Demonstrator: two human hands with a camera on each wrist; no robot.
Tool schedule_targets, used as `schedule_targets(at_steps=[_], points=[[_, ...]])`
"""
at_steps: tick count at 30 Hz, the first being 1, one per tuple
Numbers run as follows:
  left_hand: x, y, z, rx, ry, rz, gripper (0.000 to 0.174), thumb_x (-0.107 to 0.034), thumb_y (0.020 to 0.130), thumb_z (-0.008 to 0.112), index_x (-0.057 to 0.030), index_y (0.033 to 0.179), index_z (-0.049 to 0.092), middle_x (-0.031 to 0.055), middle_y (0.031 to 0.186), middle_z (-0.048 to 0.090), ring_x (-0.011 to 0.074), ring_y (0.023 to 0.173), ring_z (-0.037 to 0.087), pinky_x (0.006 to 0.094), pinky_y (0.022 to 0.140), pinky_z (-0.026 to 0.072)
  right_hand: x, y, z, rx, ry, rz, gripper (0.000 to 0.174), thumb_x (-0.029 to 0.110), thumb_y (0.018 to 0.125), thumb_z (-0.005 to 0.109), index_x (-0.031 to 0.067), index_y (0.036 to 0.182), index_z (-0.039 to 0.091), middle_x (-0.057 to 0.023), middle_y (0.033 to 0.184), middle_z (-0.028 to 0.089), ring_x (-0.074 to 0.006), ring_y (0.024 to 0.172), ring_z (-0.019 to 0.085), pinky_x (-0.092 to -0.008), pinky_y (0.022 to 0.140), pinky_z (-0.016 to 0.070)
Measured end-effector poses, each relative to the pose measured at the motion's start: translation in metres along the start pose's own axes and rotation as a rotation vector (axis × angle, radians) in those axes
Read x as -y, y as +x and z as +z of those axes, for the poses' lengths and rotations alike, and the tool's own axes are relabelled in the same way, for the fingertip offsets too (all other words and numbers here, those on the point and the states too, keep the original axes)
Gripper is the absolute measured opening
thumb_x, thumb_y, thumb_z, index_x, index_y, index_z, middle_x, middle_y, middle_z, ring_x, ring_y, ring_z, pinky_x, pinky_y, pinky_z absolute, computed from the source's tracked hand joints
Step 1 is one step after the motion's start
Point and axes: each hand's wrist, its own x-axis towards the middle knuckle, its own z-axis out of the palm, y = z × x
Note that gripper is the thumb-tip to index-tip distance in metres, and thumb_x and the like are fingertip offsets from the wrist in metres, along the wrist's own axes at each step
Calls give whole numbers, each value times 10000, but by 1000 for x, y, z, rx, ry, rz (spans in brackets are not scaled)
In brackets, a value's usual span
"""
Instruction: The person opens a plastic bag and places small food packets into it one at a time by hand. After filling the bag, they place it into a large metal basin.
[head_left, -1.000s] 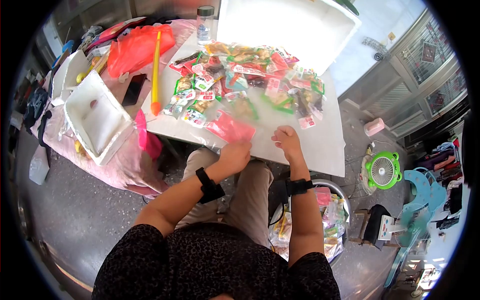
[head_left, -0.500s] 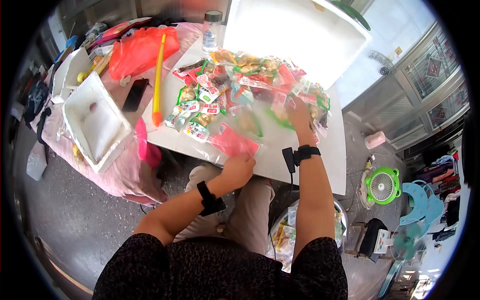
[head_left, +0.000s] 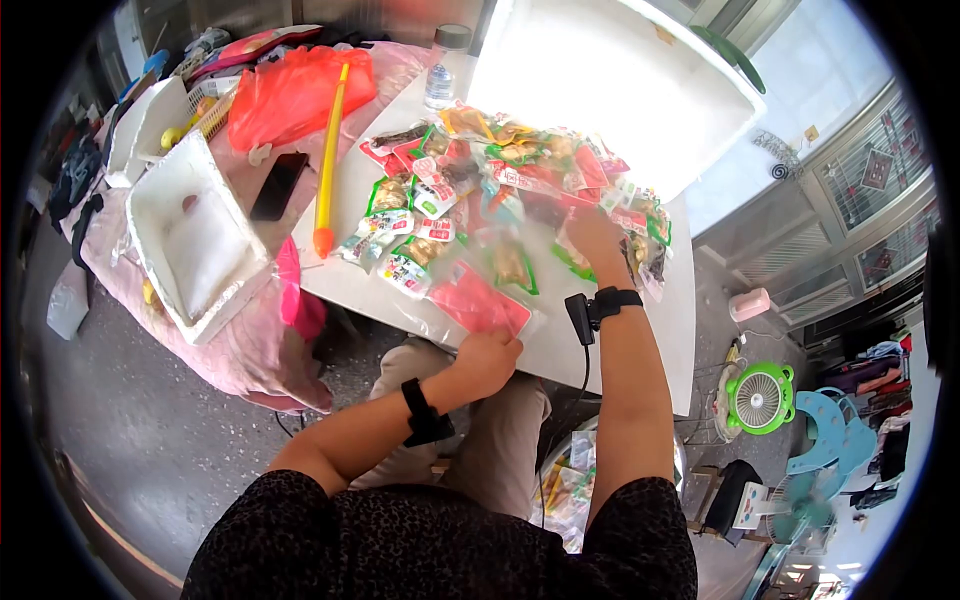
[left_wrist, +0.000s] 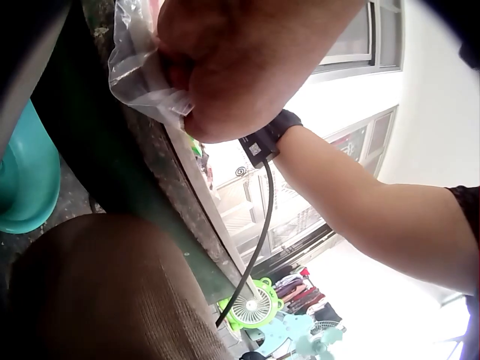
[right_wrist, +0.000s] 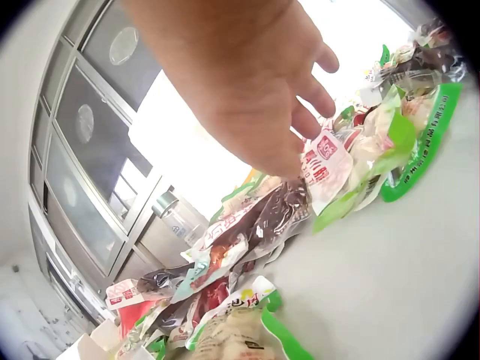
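My left hand (head_left: 487,362) pinches the edge of a clear plastic bag (left_wrist: 139,75) at the front of the table. Inside or under that clear film lies a flat pink-red packet (head_left: 478,298), its near corner by my fingers. My right hand (head_left: 597,240) reaches across to the right part of a heap of sealed food packets (head_left: 520,150). In the right wrist view its fingers are spread and slightly bent, with the thumb by a dark packet (right_wrist: 279,214). Beside them sits a pouch with a white and pink label (right_wrist: 326,166); a green-edged pouch (right_wrist: 386,150) is farther right.
A large white foam box (head_left: 600,80) stands behind the heap, with a lidded bottle (head_left: 444,75) to its left. A yellow stick (head_left: 334,165) lies along the table's left side. Left are a foam tray (head_left: 190,245) and phone (head_left: 280,187); a basin of packets (head_left: 565,490) is below right.
My right hand has moved from the table's front edge forward to the heap's right side. My left hand keeps its pinch on the plastic bag. The head view has shifted slightly.
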Motion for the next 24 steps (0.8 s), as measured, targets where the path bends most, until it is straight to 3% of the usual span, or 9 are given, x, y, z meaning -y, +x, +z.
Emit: schedule_targets(at_steps=[1,4,7,13,16,17,20,23,24], points=[[0,0,1,9,3,-2,103,-132,645,525,-74,726,499,96,706,515,280,631,527,390,551,427,15,-2,-17,-46,24,42,351,242,695,525,100,1016,506,-117,1048,511,-290,1003,465,-520,779,345],[4,0,5,20,11,3,106,-129,643,524,-66,724,497,94,700,516,277,636,527,386,543,426,31,29,10,-323,152,-103,306,228,701,522,98,978,514,-120,1039,512,-279,997,468,-525,761,346],[6,0,8,-7,1,34,108,-123,640,522,-58,721,494,87,699,516,271,640,527,383,536,425,50,49,32,-488,69,-216,270,203,714,502,96,962,515,-120,1036,511,-279,990,470,-520,768,345],[6,-3,7,-91,-30,80,106,-112,632,522,-56,717,490,73,688,493,254,627,516,374,533,423,64,53,21,-383,-225,-229,185,145,738,447,93,895,529,-97,928,552,-247,942,501,-528,756,347],[5,-3,8,-65,4,59,106,-108,629,522,-57,717,491,72,683,481,248,630,510,369,539,423,56,46,14,-496,-103,-334,122,135,735,448,95,814,532,-75,817,579,-242,841,548,-481,710,394],[6,-3,9,-57,6,46,106,-108,629,521,-57,717,492,71,684,480,246,632,509,368,542,423,56,34,2,-497,-114,-386,81,130,732,459,81,750,521,-90,743,578,-268,740,567,-396,645,436],[2,-6,5,-26,17,27,105,-105,632,513,-55,723,498,77,703,488,248,644,510,363,547,425,54,-19,-30,-429,77,-327,101,136,732,482,37,727,500,-136,726,563,-287,719,566,-353,593,437],[0,-10,4,-49,38,27,109,-98,632,507,-55,733,509,88,732,501,253,664,519,361,559,430,31,-72,-33,-564,475,-460,129,123,734,495,-4,749,486,-173,697,531,-296,662,539,-341,584,415],[-1,-13,5,-63,44,29,112,-96,632,505,-56,736,513,92,742,505,254,672,523,361,565,432,20,-90,-31,-473,545,-379,131,116,740,501,-10,775,492,-147,671,521,-266,621,519,-322,574,404]])
